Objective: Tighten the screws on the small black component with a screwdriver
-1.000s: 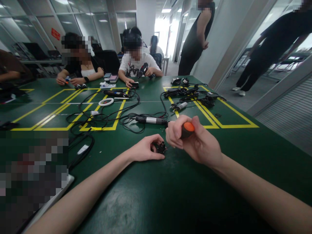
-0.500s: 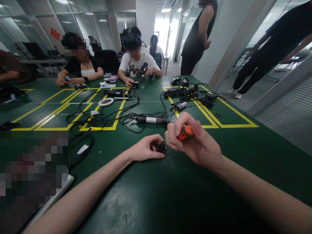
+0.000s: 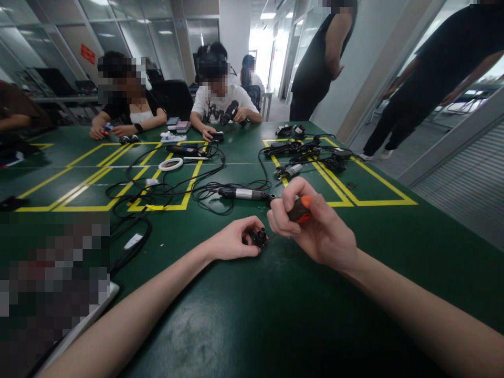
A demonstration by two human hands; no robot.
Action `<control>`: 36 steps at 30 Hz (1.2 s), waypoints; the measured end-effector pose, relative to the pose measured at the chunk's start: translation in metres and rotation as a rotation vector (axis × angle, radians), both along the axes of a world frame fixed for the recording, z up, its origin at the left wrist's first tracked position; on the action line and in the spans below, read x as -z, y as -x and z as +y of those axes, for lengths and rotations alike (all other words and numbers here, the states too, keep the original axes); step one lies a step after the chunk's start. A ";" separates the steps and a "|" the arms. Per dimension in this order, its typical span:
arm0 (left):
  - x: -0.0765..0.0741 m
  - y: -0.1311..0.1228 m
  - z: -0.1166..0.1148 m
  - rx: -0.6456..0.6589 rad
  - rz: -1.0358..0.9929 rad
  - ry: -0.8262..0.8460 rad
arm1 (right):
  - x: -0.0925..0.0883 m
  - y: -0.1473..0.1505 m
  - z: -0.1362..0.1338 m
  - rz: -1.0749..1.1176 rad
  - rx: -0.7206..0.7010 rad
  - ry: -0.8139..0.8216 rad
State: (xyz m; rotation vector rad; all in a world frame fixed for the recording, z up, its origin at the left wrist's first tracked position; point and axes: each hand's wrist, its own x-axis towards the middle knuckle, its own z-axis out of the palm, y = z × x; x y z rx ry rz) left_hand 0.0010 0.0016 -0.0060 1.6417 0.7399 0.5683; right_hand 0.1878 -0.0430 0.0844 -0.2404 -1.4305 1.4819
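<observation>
My left hand [image 3: 236,239] rests on the green table, its thumb and fingers curled round a small black part [image 3: 260,237] with a short round post sticking up. Just right of it and raised, my right hand [image 3: 311,223] grips a screwdriver [image 3: 300,209] by its orange and dark grey handle. The fingers hide its shaft and tip. Beyond both hands lies a pen-shaped electric screwdriver [image 3: 244,194], black with a silver band, its cord looping to the left.
Coiled black cables [image 3: 293,149] and a silver-bodied tool [image 3: 292,171] lie behind my right hand. A white ring [image 3: 170,164] sits among cords at left. Yellow tape [image 3: 187,194] marks the green table [image 3: 220,315]. A co-worker opposite holds a drill [image 3: 229,112]. Other people sit or stand around.
The screwdriver handle has turned in my right fingers, showing more of its dark side. My left hand stays nearly still on the black part. The standing person at right has shifted left.
</observation>
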 end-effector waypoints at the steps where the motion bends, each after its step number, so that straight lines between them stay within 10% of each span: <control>1: 0.000 0.000 0.001 -0.002 -0.012 0.007 | 0.000 0.000 0.001 0.001 -0.002 -0.005; 36: -0.004 -0.004 -0.001 -0.053 -0.030 0.004 | 0.001 -0.001 0.005 -0.016 -0.013 0.024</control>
